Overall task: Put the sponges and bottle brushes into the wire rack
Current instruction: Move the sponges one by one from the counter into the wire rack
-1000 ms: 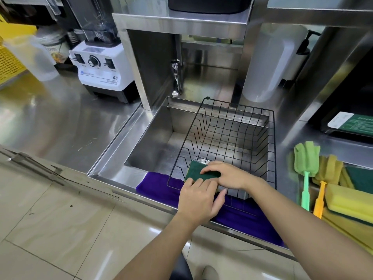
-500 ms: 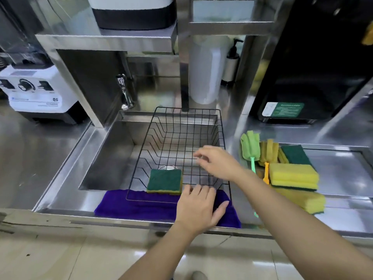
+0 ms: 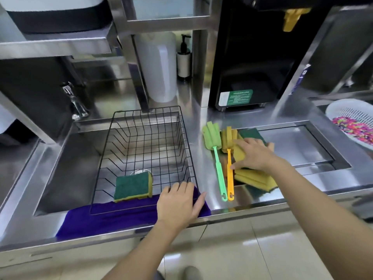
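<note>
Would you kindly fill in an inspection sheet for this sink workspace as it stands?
Surface: steel counter with a sink; purple cloth draped over the sink's front edge.
Job's things: wire rack in the sink holds one green-topped sponge; green brush, orange brush and a sponge pile lie on the counter beside it.
Clutter: white colander of coloured bits at far right.
Grippers: left hand rests flat on the rack's front corner; right hand on the sponge pile, grip unclear.
Cables: nothing seen.
Surroundings: tap, pump bottle, black machine.
</note>
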Tool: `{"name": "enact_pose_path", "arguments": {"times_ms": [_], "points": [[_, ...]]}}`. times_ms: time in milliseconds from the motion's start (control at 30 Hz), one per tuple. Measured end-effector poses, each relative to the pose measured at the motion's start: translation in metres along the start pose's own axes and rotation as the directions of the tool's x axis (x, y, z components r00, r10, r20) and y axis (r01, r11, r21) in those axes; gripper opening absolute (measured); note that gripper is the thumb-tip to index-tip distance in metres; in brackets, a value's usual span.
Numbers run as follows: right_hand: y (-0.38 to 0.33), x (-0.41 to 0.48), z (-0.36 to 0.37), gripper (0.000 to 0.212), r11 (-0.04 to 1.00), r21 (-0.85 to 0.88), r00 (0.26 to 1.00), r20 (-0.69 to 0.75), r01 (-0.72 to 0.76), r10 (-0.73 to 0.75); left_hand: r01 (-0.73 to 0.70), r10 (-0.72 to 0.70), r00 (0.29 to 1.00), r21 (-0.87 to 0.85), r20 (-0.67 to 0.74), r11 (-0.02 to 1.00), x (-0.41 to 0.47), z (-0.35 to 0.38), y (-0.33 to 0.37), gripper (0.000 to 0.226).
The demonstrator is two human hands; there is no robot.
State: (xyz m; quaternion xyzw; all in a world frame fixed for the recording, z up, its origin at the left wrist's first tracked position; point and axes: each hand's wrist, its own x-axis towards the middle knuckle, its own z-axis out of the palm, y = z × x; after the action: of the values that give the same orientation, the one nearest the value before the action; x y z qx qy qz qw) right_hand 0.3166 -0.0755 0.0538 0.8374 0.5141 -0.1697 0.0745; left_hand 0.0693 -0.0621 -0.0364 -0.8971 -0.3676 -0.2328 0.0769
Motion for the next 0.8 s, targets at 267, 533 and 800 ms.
{"name": "enact_pose_path", "arguments": {"times_ms": [267,533,800], "points": [[0.006,0.001,-0.012,0.081,0.999,-0.03,0.998,0.053,-0.024,0.025,0.006,-0.006,1.0,-0.021,0.016,1.0,-0.001,-0.006,-0.002,0.045],[-0.028,0.007,-0.058,0.056,0.994,-0.097,0.985,-0.163,0.049,-0.065,0.068,-0.068,0.998,-0.027,-0.012,0.997,-0.007,-0.014,-0.02,0.045],[-0.083,0.021,-0.073,0.042,0.977,-0.119,0.848,-0.486,0.176,-0.212,0.234,-0.234,0.972,0.058,0.0,0.971,-0.024,-0.024,-0.065,0.047]]}}
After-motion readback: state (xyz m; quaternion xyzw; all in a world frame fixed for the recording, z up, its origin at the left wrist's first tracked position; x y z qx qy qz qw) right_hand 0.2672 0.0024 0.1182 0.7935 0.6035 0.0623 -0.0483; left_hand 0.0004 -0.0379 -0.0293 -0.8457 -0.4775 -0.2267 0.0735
